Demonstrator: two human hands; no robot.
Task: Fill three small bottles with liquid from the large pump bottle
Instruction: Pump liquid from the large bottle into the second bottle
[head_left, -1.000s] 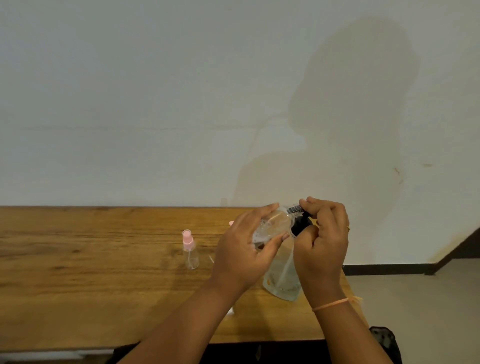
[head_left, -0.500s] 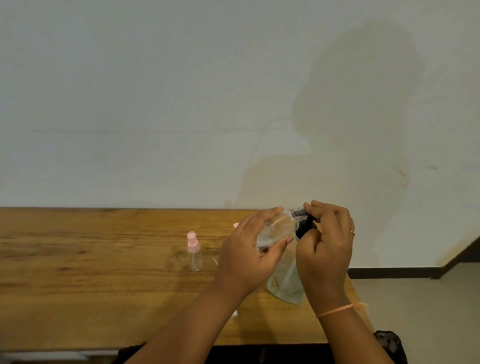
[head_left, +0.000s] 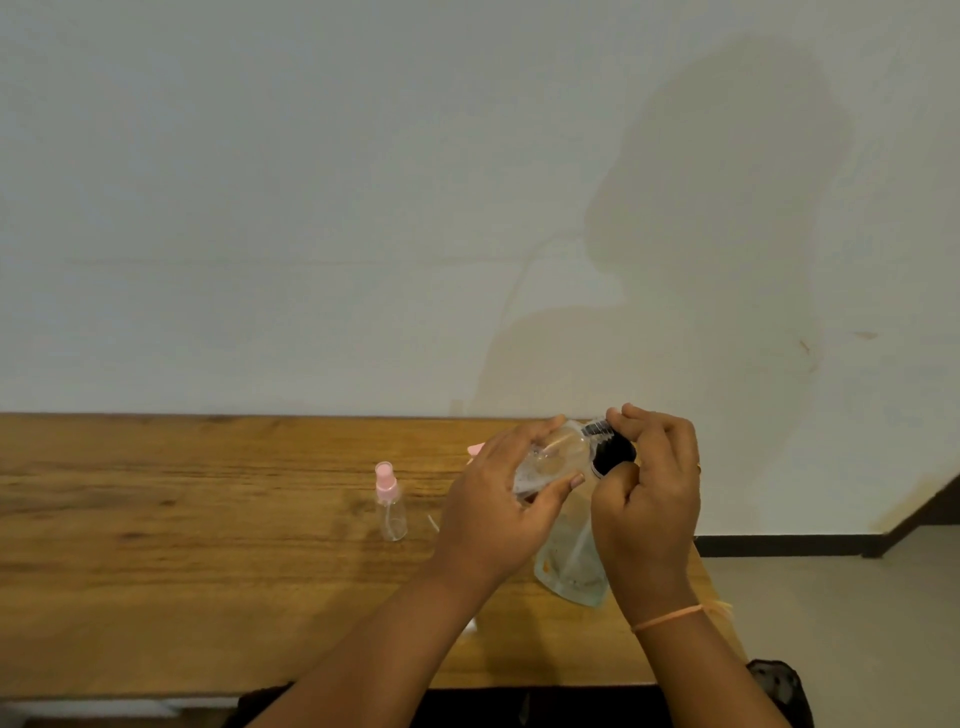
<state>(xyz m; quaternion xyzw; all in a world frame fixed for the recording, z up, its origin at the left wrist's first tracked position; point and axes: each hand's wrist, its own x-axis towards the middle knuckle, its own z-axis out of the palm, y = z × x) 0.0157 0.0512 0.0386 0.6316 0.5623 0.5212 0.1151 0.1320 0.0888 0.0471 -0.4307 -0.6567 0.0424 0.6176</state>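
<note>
My left hand (head_left: 498, 499) grips the upper body of a large clear bottle (head_left: 556, 457), tilted with its top to the right, above the wooden table (head_left: 208, 571). My right hand (head_left: 649, 493) is closed around the bottle's black cap (head_left: 613, 452). The bottle's lower end (head_left: 571, 571) hangs down between my wrists. One small clear bottle with a pink spray top (head_left: 389, 504) stands upright on the table, left of my left hand. A bit of another pink top (head_left: 475, 449) peeks out behind my left hand; whatever it belongs to is hidden.
A plain white wall rises right behind the table's far edge. The table ends on the right near my right wrist, with grey floor (head_left: 831, 623) and a dark skirting board (head_left: 779, 545) beyond. A thin clear tube (head_left: 432, 521) lies beside my left hand.
Both hands and the large bottle stay in nearly the same pose; my right-hand fingers have shifted slightly on the black cap. The view has drifted a little.
</note>
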